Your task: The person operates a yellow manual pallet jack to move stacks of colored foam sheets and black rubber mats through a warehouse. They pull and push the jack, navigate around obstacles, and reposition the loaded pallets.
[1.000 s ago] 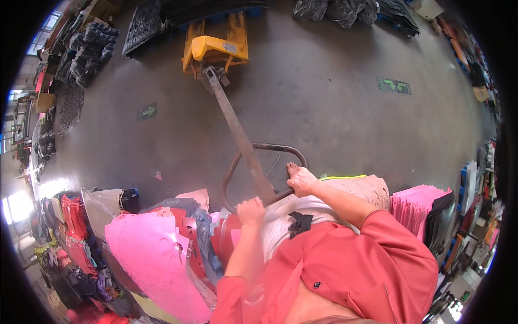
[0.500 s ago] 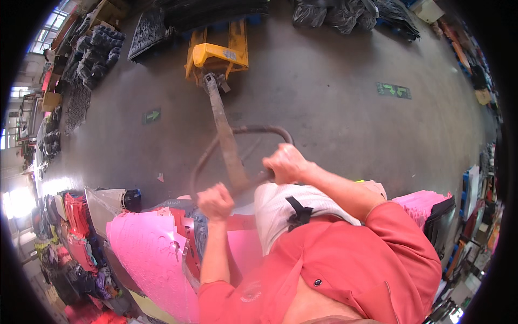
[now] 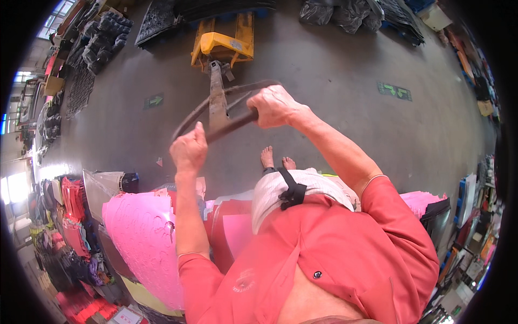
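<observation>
Left hand [image 3: 189, 151] and right hand [image 3: 273, 107] grip opposite ends of the loop handle [image 3: 232, 125] of a yellow pallet jack [image 3: 222, 46].

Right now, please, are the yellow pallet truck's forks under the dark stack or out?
Under, it seems: the yellow forks run out of sight beneath the dark stack.

My shirt [image 3: 345, 248] is red, with one dark button [image 3: 317, 274] and a pale print [image 3: 245, 282]. The cloth [image 3: 264, 195] at my waist is white, its strap [image 3: 293, 190] black. The pallet truck [image 3: 226, 47] is yellow; its handle [image 3: 232, 123] seems dark brown, though it is blurred. The floor [image 3: 345, 65] is grey, and its sign [image 3: 394, 91] shows green arrows. The sheets [image 3: 139, 229] at my left are pink, with curved marks.
</observation>
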Tool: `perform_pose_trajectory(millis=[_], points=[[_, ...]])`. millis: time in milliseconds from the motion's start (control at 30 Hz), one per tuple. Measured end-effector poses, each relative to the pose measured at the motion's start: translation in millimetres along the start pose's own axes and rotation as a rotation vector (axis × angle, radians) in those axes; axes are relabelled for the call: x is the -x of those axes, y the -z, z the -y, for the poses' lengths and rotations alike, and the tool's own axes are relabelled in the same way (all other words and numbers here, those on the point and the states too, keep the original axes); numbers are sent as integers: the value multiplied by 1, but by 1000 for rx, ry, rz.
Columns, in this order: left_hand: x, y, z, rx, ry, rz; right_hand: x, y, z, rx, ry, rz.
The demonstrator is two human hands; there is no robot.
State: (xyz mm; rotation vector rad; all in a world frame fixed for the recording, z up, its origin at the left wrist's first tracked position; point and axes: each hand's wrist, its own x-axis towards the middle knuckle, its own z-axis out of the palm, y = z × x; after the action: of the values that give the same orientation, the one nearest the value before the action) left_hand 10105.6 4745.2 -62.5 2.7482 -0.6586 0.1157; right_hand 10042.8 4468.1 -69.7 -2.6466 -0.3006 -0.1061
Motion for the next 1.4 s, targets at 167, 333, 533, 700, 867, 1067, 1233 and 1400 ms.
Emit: perform_pose_trajectory(millis=[167, 333, 533, 700, 867, 1067, 1233, 1400], points=[[56, -46, 22, -52, -123, -194, 38, -52, 12, 62, 3, 64], [190, -177, 15, -67, -79, 209, 150, -171, -4, 39, -57, 306], [154, -145, -8, 62, 14, 397, 139, -139, -15, 81, -73, 396], [31, -30, 8, 73, -97, -103, 23, -30, -6, 81, -19, 26], [59, -46, 25, -14, -130, -148, 43, -58, 13, -21, 29, -10], [203, -191, 35, 20, -22, 315, 157, -205, 10, 59, -121, 499], [184, -170, 22, 104, 70, 487, 155, -187, -6, 52, -121, 555], [111, -90, 16, 33, 47, 391, 106, -106, 9, 11, -77, 204]])
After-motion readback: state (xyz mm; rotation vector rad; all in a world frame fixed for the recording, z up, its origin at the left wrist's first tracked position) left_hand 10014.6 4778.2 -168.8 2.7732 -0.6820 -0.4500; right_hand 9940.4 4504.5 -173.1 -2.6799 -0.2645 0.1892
